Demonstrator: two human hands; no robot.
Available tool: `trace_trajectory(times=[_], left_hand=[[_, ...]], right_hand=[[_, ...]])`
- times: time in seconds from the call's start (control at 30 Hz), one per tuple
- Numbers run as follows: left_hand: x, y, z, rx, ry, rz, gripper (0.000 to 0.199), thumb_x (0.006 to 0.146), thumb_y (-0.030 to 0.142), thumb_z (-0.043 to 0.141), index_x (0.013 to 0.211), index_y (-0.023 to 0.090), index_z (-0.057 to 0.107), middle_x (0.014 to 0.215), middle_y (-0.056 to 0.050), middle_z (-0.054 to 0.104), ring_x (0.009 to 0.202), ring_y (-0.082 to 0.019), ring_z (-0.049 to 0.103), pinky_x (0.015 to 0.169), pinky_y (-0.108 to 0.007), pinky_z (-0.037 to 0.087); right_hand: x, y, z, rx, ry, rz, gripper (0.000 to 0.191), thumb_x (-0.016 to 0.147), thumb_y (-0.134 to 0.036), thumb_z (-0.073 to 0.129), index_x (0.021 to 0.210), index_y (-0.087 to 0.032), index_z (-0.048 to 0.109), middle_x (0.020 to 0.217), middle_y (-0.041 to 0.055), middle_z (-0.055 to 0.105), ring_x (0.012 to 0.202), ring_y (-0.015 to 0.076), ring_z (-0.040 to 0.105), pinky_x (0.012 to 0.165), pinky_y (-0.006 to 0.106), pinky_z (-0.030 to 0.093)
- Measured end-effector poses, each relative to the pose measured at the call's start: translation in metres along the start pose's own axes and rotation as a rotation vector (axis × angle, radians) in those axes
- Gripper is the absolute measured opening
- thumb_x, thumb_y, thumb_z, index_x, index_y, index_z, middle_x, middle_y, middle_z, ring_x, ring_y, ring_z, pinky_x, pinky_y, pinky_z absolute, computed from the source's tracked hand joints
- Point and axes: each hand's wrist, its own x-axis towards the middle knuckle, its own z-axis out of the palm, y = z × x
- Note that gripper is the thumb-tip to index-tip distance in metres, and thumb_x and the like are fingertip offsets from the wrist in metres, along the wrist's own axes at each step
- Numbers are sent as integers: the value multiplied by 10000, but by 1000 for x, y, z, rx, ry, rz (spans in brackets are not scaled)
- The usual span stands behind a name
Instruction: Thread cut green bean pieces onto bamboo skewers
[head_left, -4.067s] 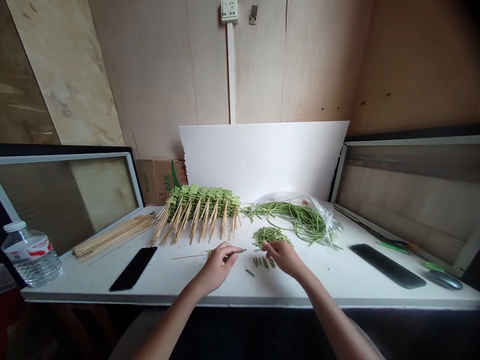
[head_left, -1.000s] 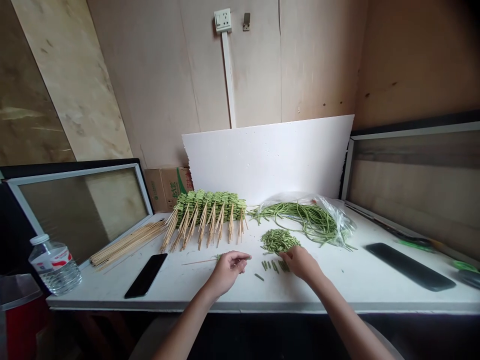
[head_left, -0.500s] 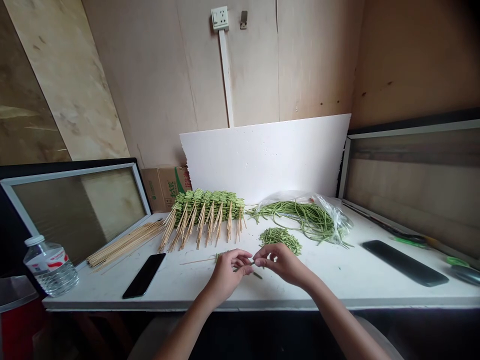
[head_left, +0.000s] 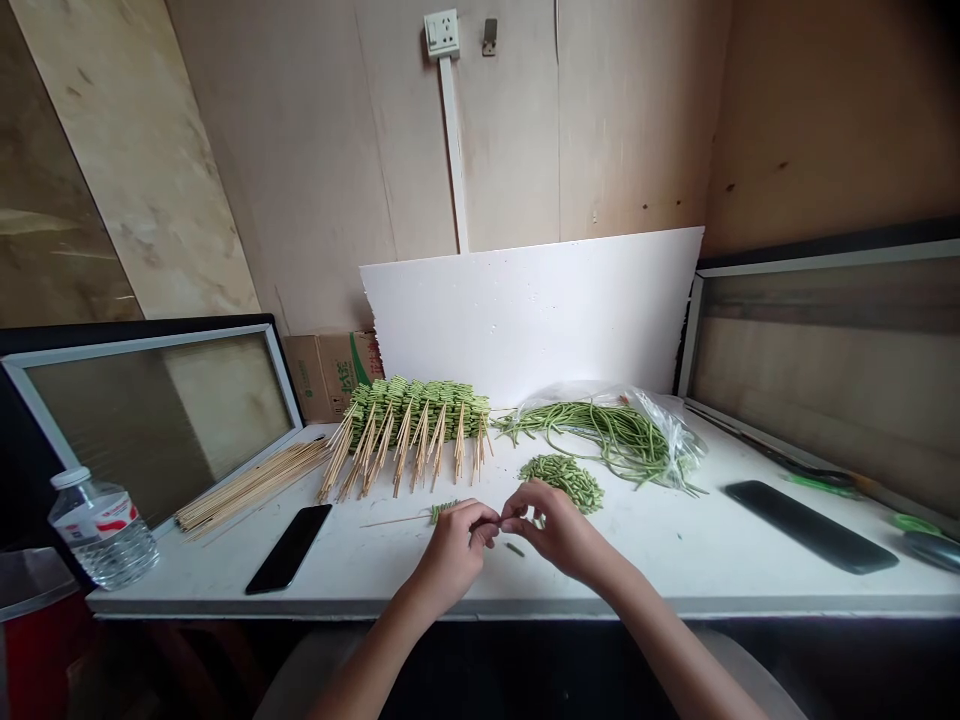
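My left hand (head_left: 456, 552) and my right hand (head_left: 553, 528) meet at their fingertips above the front middle of the table, both pinched. Whatever lies between the fingertips is too small and hidden to make out. Behind my left hand, a thin wooden skewer (head_left: 394, 522) points left, with short green bean pieces (head_left: 442, 511) at its right end, partly covered by the hand. One loose bean piece (head_left: 515, 549) lies on the table just below the fingertips. Beyond my right hand is a heap of cut bean pieces (head_left: 564, 478).
Filled bean skewers (head_left: 420, 410) are stacked at the back. Long beans (head_left: 600, 425) lie in a plastic bag on the right. Bare skewers (head_left: 251, 487), a phone (head_left: 289, 550) and a water bottle (head_left: 101, 530) sit left; a dark flat object (head_left: 810, 527) lies right.
My fingertips have come together, and my left fingers have curled in more. The dark green bit seen between them is now hidden. The skewer and loose bean piece have stayed put.
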Motion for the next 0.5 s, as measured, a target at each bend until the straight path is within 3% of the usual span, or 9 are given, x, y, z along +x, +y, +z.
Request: trace_trajectory(times=[0.23, 0.5], left_hand=[[1, -4, 1, 6, 8, -14, 270, 817, 12, 529, 792, 182, 737, 762, -25, 676, 722, -159, 619, 691, -262, 458], [1, -1, 0, -75, -9, -5, 289, 803, 6, 531, 728, 174, 753, 714, -24, 690, 677, -148, 636, 669, -240, 479]], right_hand=[[-1, 5, 19, 79, -3, 14, 286, 812, 32, 525, 845, -211, 673, 822, 20, 693, 829, 186, 631, 744, 282, 456], [-1, 10, 21, 336, -98, 103, 263, 787, -28, 486, 807, -193, 690, 746, 14, 700, 700, 157, 609, 646, 253, 445]])
